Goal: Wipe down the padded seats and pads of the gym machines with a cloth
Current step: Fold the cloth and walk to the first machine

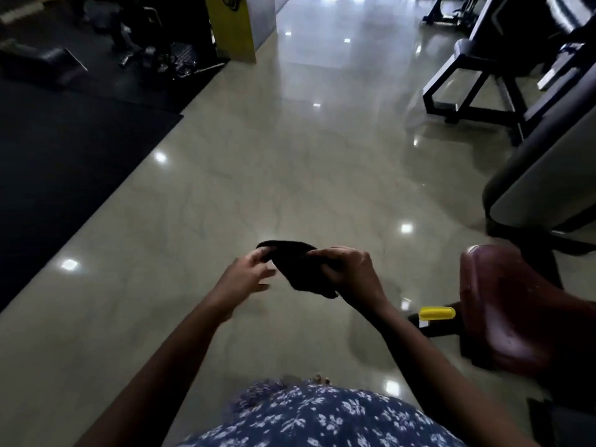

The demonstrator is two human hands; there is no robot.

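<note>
Cloth [298, 269], black and bunched, is hanging in the air between my two hands, in front of my waist and above the shiny floor [258, 162], touching no pad at all. My right hand [350, 272] is gripping one side of it with curled fingers, and my left hand [246, 274] is pinching the opposite edge between thumb and forefinger while its other fingers are spreading loosely, so I judge that I am refolding or turning the cloth to a fresh face rather than wiping. Just to my right the maroon seat [516, 311] is waiting, with a yellow handle [437, 313] sticking out beside it; pale specks are showing on the padding, but I cannot tell whether they are dust, wear or glints of light, so I cannot say whether this seat is done. Farther off on the right a bench [474, 48] with dark padding and more machine frames are standing well apart from me, and I am guessing that those are left to do. On my left a black mat [71, 150] is covering the floor. As for writing, I am reading none: a small white label [423, 323] is sitting by the yellow handle and a dark ring mark is showing on the yellow panel [230, 30] far ahead, both too blurred to make out.
</note>
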